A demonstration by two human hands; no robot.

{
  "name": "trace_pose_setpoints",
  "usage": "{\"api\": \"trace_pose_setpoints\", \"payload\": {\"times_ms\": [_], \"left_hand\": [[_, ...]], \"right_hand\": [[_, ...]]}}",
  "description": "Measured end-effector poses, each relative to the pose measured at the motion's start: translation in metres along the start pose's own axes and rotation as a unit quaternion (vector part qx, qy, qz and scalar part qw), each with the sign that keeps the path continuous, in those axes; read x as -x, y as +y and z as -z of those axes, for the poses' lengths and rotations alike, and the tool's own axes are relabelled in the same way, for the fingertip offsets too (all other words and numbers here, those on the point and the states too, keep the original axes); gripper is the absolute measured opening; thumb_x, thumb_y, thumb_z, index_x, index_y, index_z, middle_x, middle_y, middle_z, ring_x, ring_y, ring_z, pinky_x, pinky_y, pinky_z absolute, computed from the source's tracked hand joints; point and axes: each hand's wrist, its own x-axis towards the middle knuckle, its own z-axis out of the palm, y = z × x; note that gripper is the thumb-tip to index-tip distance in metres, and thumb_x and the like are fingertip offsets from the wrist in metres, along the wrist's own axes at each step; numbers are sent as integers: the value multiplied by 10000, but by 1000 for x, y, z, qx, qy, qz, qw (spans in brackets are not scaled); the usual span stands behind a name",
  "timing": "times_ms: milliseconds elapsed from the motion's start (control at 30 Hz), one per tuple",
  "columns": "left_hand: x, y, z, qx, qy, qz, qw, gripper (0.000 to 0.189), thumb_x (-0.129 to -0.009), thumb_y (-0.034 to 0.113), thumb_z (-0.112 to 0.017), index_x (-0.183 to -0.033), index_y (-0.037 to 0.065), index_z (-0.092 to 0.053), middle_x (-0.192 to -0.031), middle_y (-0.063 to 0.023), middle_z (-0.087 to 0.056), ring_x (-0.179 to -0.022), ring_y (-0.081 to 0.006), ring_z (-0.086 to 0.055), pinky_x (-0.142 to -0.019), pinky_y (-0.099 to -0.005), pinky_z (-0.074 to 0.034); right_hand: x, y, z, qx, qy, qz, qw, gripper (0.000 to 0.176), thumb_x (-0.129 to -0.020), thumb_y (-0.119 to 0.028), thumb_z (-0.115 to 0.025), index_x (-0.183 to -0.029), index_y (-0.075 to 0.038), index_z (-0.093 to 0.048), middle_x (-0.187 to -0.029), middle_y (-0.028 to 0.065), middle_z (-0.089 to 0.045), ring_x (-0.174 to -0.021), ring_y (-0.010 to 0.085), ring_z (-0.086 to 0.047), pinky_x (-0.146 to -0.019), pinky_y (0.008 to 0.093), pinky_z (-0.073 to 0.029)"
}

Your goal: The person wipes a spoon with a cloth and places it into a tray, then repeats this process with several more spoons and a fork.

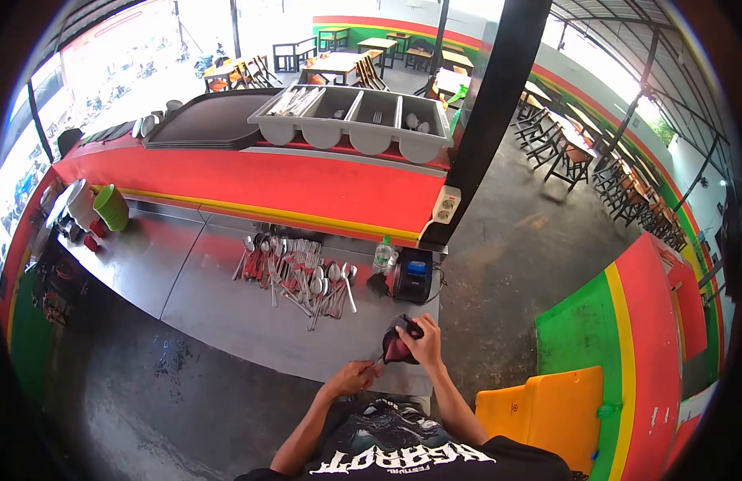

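Hands meet over the near edge of the bare steel counter [226, 313], down and to the right of the loose heap of metal spoons and forks [299, 272] spread on it. The right hand [424, 341] is clenched over a bunched dark red cloth [397, 350], fingers draped across its top. The left hand [351, 377] sits just beside it, lower and further left, closed on what looks like the handle end of a slim metal utensil [380, 361]. The piece is too small to tell whether it is a spoon or a fork.

That utensil's long axis runs slantwise from the left hand up and right into the cloth, so its far end is hidden inside the folds under the right hand. Both hands are well apart from the heap, with a strip of counter between. The left hand lies nearer to the heap than the right, and the heap lies forward and to the left of it, its handles fanned mostly away from the person.

Right of the heap stand a small clear plastic bottle [382, 255] and a black boxy device [413, 275], both touching or nearly so. Beyond the heap, up on the red ledge, rests a grey compartmented cutlery tray [355, 138].
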Motion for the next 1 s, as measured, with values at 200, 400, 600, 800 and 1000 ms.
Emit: {"api": "trace_pose_setpoints", "payload": {"times_ms": [200,400,600,800,1000], "left_hand": [[16,-5,6,137,-30,4,990,331,-1042,304,-434,-906,42,-583,-614,28,-477,-574,-67,-436,-559,-242,-366],[12,-15,-5,285,12,-52,957,331,-1054,323,-413,-917,53,-546,-666,27,-475,-613,-63,-434,-580,-232,-364],[-2,-18,-11,384,-58,-79,918,330,-1061,319,-383,-894,78,-535,-667,31,-467,-627,-71,-418,-618,-239,-364],[-15,-3,-20,511,-131,-116,842,351,-1054,374,-364,-922,104,-545,-634,35,-424,-604,-87,-378,-606,-250,-344],[-43,27,-8,170,57,-82,980,313,-1023,332,-487,-986,48,-612,-738,22,-566,-705,-74,-513,-654,-257,-412]], "right_hand": [[-9,50,10,49,96,-48,993,314,-736,-185,-791,-878,26,-608,-813,136,-576,-697,266,-587,-658,348,-469],[37,85,1,-7,-85,-122,989,402,-817,-263,-766,-1112,-15,-654,-983,117,-635,-936,234,-641,-805,317,-523],[51,14,-12,-458,-292,-271,795,423,-953,-273,-625,-1260,13,-570,-1132,114,-630,-1010,207,-631,-881,315,-514],[28,-25,-16,-501,-296,-270,767,348,-980,-211,-584,-1227,35,-586,-1060,96,-647,-848,114,-633,-805,261,-517],[-7,-16,-9,-330,-227,-295,867,310,-940,-258,-655,-1064,24,-692,-845,36,-672,-697,78,-615,-646,216,-510]]}}
